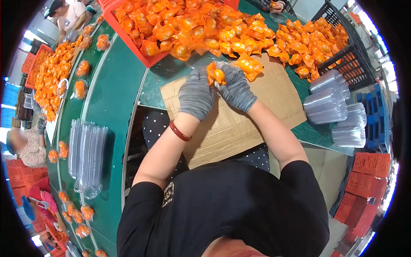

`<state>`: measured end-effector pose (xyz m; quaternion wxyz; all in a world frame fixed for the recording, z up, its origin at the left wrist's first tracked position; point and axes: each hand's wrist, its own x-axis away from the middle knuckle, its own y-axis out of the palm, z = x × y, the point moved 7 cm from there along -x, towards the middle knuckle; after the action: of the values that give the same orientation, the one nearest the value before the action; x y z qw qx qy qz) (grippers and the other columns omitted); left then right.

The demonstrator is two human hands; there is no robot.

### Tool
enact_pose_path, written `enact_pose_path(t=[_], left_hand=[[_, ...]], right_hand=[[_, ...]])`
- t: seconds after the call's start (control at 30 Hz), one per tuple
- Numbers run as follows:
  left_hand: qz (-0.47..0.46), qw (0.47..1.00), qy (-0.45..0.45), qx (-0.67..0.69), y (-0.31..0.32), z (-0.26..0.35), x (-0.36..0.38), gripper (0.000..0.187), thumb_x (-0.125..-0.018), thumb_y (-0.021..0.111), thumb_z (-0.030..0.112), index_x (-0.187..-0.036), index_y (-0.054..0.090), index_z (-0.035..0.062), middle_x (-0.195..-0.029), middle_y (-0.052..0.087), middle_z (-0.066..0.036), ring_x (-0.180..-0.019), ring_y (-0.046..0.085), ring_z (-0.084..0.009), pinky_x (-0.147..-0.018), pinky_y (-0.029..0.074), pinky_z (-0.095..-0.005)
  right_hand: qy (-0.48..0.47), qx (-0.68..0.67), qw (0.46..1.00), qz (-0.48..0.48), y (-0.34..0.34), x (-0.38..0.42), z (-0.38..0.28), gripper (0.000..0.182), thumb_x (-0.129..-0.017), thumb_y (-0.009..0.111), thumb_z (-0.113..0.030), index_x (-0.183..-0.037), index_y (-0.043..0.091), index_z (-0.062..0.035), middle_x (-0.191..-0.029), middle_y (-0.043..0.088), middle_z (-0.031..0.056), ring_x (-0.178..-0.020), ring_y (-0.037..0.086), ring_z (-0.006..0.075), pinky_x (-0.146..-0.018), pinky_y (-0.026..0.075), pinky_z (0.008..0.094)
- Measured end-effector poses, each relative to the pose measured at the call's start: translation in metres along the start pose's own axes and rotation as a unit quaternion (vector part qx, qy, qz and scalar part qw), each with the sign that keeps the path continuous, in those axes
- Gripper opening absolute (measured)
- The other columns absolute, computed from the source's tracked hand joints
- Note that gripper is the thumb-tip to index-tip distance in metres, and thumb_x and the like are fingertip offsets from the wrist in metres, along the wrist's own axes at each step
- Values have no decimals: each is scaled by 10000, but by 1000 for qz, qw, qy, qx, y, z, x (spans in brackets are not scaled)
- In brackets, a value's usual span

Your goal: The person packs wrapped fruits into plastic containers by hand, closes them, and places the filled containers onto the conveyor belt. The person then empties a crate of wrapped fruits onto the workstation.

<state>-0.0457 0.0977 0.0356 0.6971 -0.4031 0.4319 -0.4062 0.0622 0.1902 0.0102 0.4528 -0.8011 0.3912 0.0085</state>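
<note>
In grey knit gloves, my left hand [195, 95] and my right hand [236, 88] close from either side around one fruit in an orange plastic wrapper [218, 76]. The right fingers curl over its top. A faint clear plastic edge seems to show by the left fingertips, too blurred to name. Beneath both hands lies a flat sheet of brown cardboard [222, 132]. Another wrapped fruit [249, 66] rests just beyond my right hand, at the edge of a large heap of wrapped fruits [192, 28].
A red crate [147, 60] tips the heap onto the table. A black crate [353, 64] stands right, near stacked clear containers [325, 105]. More clear containers [87, 150] stand left, beside a green conveyor [70, 115] carrying filled packs. Other people work across it.
</note>
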Motion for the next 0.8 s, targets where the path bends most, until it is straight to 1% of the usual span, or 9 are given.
enact_pose_path(t=[0.1,0.23,0.33,0.37,0.47,0.5,0.6,0.7,0.8], left_hand=[[-9,1000,-15,10,1,4,10,589,-888,658,314,-1340,514,-34,-1252,578,-239,-1097,632,-374,-878,544,-474],[16,997,42,55,-13,14,23,581,-934,642,251,-1419,488,-30,-1329,568,-256,-1196,584,-384,-1034,482,-458],[-16,961,41,274,6,-23,8,564,-936,679,301,-1388,547,-8,-1275,588,-248,-1186,571,-382,-1064,454,-442],[0,944,5,330,3,-37,3,536,-897,761,286,-1330,603,12,-1237,602,-235,-1120,602,-339,-1007,496,-398],[-16,954,-150,260,5,-60,-8,591,-859,812,211,-1370,568,38,-1227,612,-208,-1062,624,-276,-941,536,-363],[-13,930,-196,310,14,-69,-14,661,-837,829,123,-1419,520,72,-1236,613,-157,-1034,628,-216,-896,559,-337],[-54,775,-177,604,31,-68,-21,725,-845,816,99,-1471,451,89,-1248,612,-120,-1049,618,-196,-960,537,-338],[-138,790,-110,587,30,-57,-28,732,-849,802,65,-1480,431,79,-1270,612,-104,-1115,601,-184,-1023,505,-342],[-176,798,-32,576,24,-47,-29,702,-856,783,42,-1466,436,81,-1346,576,-105,-1218,559,-184,-1079,462,-350]], right_hand=[[-13,126,992,0,-4,18,-14,613,-956,613,-343,-1478,458,-62,-1456,522,199,-1407,455,313,-1200,209,564],[8,182,983,-33,-10,29,-20,580,-975,586,-333,-1444,477,-10,-1438,536,202,-1367,488,320,-1196,232,556],[29,138,989,-31,-8,30,-16,566,-974,587,-336,-1422,494,-3,-1417,551,206,-1335,509,332,-1181,273,543],[26,145,989,-29,-10,29,-19,556,-960,608,-306,-1405,500,9,-1391,559,225,-1306,521,358,-1155,329,509],[40,121,991,-48,-14,25,-26,563,-936,639,-268,-1397,498,21,-1373,560,247,-1278,532,382,-1133,365,477],[33,121,991,-35,-12,26,-23,573,-916,659,-241,-1390,497,35,-1361,560,263,-1258,540,399,-1116,389,464],[51,83,995,-35,-6,28,-15,560,-931,650,-248,-1382,497,45,-1367,556,267,-1266,537,406,-1116,395,469],[23,53,998,-10,-6,27,-12,568,-944,645,-259,-1392,485,53,-1367,552,278,-1268,539,412,-1109,411,466],[60,48,996,-44,-5,26,-3,582,-942,662,-286,-1409,491,17,-1358,561,277,-1264,547,413,-1098,427,460]])
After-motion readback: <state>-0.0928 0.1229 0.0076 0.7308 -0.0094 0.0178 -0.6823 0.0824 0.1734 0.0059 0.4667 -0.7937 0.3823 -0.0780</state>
